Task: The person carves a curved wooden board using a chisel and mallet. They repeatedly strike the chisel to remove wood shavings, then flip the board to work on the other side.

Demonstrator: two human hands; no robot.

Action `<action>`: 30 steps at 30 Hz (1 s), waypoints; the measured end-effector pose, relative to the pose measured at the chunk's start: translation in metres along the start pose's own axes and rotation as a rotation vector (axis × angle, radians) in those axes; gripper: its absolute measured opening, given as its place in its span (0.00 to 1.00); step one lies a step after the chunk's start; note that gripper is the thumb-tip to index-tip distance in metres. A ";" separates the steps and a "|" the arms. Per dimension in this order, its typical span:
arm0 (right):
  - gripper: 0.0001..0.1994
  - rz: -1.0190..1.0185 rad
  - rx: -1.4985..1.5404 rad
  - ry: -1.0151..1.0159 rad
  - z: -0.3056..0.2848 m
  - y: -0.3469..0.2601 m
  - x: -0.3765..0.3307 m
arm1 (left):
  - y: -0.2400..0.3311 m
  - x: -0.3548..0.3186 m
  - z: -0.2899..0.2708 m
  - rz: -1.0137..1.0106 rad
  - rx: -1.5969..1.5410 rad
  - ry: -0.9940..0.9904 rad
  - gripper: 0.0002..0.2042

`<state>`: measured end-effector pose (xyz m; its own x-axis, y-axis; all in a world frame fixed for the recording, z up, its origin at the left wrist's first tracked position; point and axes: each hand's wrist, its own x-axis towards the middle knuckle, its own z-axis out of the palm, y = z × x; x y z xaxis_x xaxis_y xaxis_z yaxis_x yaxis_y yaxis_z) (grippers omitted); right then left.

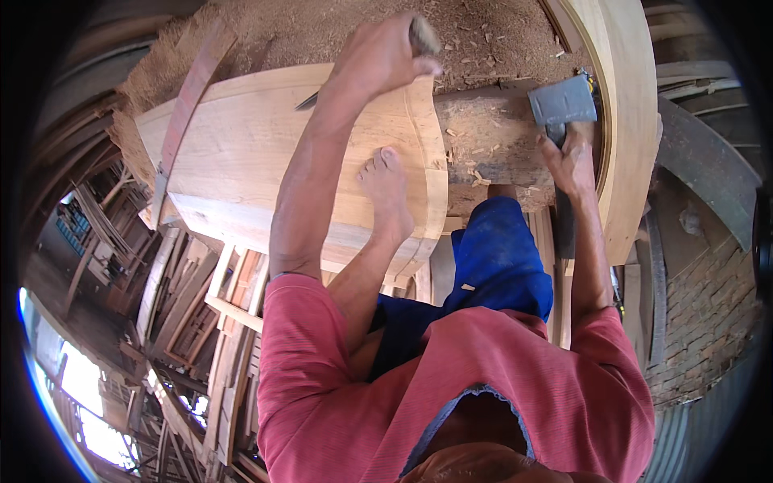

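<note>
The left hand (pixel 378 60) is clenched around a chisel (pixel 423 34), its blade pointing down at the curved wooden panel (pixel 241 161). The right hand (pixel 573 157) grips a steel hammer (pixel 561 101), held ready beside. A bare foot (pixel 386 193) presses the panel steady. Wood chips (pixel 475 161) lie on the rough log (pixel 491 137); sawdust (pixel 338 32) is behind.

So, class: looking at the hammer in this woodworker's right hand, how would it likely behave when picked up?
The hammer probably feels top-heavy: its grey block head looks bulky beside the slim handle the right hand grips. It looks rigid, not floppy. Laid down, the flat-sided head seems unlikely to roll.
</note>
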<state>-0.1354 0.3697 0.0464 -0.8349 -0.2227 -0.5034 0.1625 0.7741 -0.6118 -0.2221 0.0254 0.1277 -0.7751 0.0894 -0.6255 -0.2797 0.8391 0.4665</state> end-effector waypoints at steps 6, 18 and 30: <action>0.23 0.250 0.171 0.046 0.015 0.018 -0.055 | -0.031 -0.014 0.072 -0.181 0.506 -0.118 0.46; 0.17 0.086 0.141 0.352 0.014 0.042 -0.068 | -0.020 0.032 0.068 -0.013 0.567 -0.192 0.22; 0.27 -0.304 0.099 0.143 -0.030 -0.046 -0.012 | 0.134 -0.040 0.085 0.482 -0.362 0.424 0.22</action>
<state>-0.1490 0.3546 0.0985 -0.9169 -0.3434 -0.2033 -0.0601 0.6226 -0.7802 -0.1803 0.1797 0.1617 -0.9912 0.1266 -0.0376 0.0345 0.5232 0.8515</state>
